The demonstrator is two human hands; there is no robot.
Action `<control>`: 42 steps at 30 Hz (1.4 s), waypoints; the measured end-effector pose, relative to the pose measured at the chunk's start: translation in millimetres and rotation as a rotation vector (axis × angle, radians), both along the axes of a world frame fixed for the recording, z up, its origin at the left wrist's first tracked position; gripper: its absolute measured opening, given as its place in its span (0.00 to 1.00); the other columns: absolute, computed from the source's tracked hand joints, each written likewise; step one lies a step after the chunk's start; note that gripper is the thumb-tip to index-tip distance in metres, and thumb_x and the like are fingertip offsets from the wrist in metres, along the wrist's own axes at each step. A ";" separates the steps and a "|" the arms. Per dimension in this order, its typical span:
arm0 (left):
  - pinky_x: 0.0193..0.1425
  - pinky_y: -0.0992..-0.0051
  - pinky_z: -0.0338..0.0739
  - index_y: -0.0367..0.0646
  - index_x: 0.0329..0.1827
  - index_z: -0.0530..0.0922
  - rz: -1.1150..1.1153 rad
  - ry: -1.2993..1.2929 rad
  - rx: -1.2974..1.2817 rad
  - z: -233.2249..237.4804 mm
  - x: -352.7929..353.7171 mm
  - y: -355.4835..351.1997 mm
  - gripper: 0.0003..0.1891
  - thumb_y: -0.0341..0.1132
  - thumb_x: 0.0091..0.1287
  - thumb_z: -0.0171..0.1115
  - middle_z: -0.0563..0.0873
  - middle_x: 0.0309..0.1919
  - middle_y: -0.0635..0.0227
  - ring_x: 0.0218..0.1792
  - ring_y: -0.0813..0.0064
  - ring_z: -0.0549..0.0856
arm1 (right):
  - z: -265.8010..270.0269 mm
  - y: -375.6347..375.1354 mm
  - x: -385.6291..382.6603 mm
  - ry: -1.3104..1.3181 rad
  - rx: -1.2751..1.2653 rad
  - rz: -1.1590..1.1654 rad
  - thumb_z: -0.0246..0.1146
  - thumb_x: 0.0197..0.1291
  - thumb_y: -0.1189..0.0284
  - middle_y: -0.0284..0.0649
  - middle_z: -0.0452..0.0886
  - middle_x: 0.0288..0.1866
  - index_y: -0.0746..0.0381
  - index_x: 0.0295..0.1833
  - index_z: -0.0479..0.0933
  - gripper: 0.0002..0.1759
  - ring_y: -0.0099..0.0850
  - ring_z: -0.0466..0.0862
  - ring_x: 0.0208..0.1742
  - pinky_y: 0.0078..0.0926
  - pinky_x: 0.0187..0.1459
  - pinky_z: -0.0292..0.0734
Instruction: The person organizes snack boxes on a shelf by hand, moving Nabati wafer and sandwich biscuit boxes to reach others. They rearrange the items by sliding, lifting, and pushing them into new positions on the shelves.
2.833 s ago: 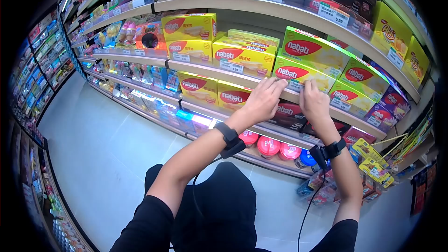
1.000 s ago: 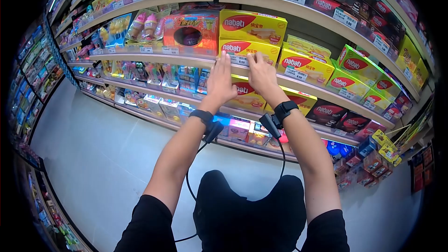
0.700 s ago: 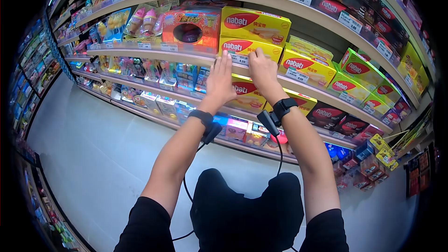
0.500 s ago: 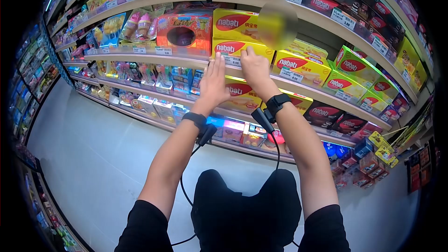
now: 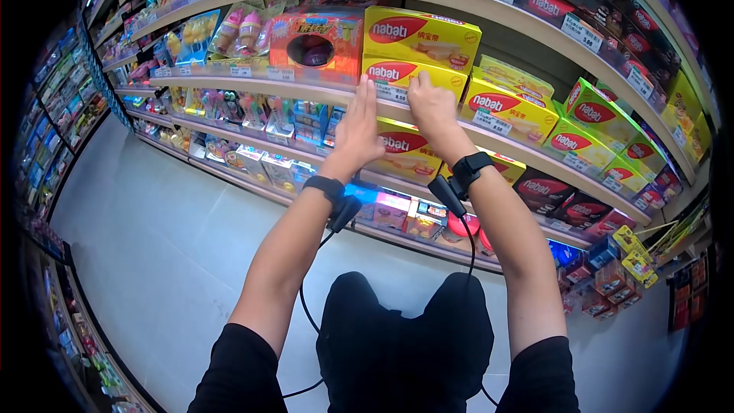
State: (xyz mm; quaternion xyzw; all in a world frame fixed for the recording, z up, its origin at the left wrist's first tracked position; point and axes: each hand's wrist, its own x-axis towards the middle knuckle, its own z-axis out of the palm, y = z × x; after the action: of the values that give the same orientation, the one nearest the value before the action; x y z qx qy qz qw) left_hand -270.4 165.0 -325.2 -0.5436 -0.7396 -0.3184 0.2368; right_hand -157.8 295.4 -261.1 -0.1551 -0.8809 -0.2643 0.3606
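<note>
My left hand (image 5: 358,131) is flat with its fingers stretched up against the front edge of the middle shelf (image 5: 313,90), at the left end of a price label (image 5: 388,92). At the label's right side, my right hand (image 5: 433,111) has curled fingers at the shelf edge; what they hold, if anything, is hidden. Behind the hands, one yellow nabati box (image 5: 422,37) lies on top of another (image 5: 405,73). An orange box with a round window (image 5: 316,44) stands to their left.
More yellow boxes (image 5: 508,109) and green boxes (image 5: 592,111) fill the shelf to the right. Small toys (image 5: 248,29) stand to the left. Packets hang (image 5: 612,279) at the lower right. Black cables (image 5: 302,291) run from both wrists.
The shelves and boxes have shifted slightly to the right in view. Both hands keep nearly the same places at the price label.
</note>
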 end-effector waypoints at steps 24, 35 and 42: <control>0.69 0.62 0.75 0.37 0.83 0.40 0.006 -0.005 -0.054 5.9 -5.3 -2.4 0.61 0.35 0.49 0.72 0.51 0.81 0.47 0.77 0.47 0.62 | -3.2 10.6 -1.7 0.010 -0.081 0.020 0.64 0.57 0.75 0.41 0.80 0.39 0.63 0.40 0.81 0.06 0.37 0.90 0.30 0.35 0.26 0.83; 0.75 0.62 0.69 0.38 0.82 0.47 -0.040 -0.079 0.011 12.3 -6.0 -6.6 0.55 0.32 0.52 0.71 0.58 0.80 0.50 0.77 0.52 0.64 | 9.1 11.8 -2.0 -0.131 -0.069 0.035 0.64 0.56 0.77 0.46 0.79 0.43 0.67 0.43 0.79 0.09 0.40 0.88 0.35 0.35 0.31 0.84; 0.73 0.61 0.71 0.41 0.82 0.49 -0.034 -0.054 0.036 12.6 -5.2 -6.7 0.54 0.32 0.52 0.72 0.58 0.80 0.53 0.76 0.53 0.66 | 5.9 11.6 -10.9 -0.135 0.135 0.026 0.62 0.59 0.72 0.42 0.80 0.38 0.64 0.40 0.86 0.09 0.32 0.87 0.32 0.31 0.27 0.83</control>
State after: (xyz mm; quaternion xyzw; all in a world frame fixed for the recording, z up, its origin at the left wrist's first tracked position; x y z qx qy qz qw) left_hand -275.5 158.3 -312.6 -0.5429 -0.7306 -0.3502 0.2209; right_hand -168.7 307.0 -255.2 -0.1010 -0.8854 -0.3280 0.3136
